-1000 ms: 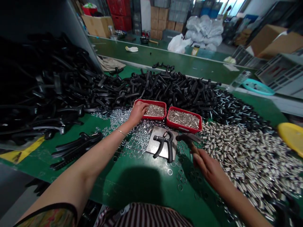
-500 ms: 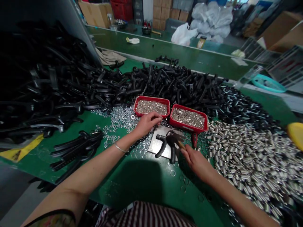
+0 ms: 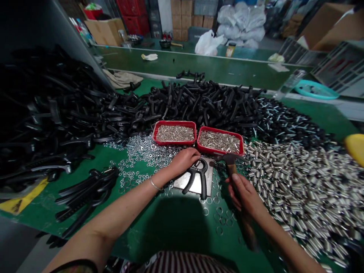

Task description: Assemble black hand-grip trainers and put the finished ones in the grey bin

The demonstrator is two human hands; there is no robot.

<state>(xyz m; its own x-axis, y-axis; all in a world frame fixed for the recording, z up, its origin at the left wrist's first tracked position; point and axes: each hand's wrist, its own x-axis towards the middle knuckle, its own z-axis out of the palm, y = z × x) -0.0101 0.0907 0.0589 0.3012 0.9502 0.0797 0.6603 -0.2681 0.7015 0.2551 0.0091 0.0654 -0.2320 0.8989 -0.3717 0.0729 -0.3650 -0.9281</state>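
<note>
A black two-armed handle piece [image 3: 203,184], like a hand grip or clamp, lies on a flat metal plate [image 3: 196,186] with its arms pointing toward me. My left hand [image 3: 185,161] is over the plate's far left part, fingertips pinched at the top of the handle piece. Whatever sits between those fingertips is too small to make out. In my right hand [image 3: 247,195] is a hammer [image 3: 231,167], gripped by its wooden handle. The hammer's head is to the right of the plate, apart from the handle piece.
Two red trays [image 3: 153,136] of small metal pins stand behind the plate. Loose washers and rings [image 3: 219,220] lie around it. Metal sleeves [image 3: 295,189] heap on the right. Black handles [image 3: 218,102] pile at the back and left, with a small bunch [image 3: 85,193] nearer.
The hammer has lifted off the handle piece and swung right with my right hand. My left hand has shifted onto the top of the handle piece. The whole view has turned slightly.
</note>
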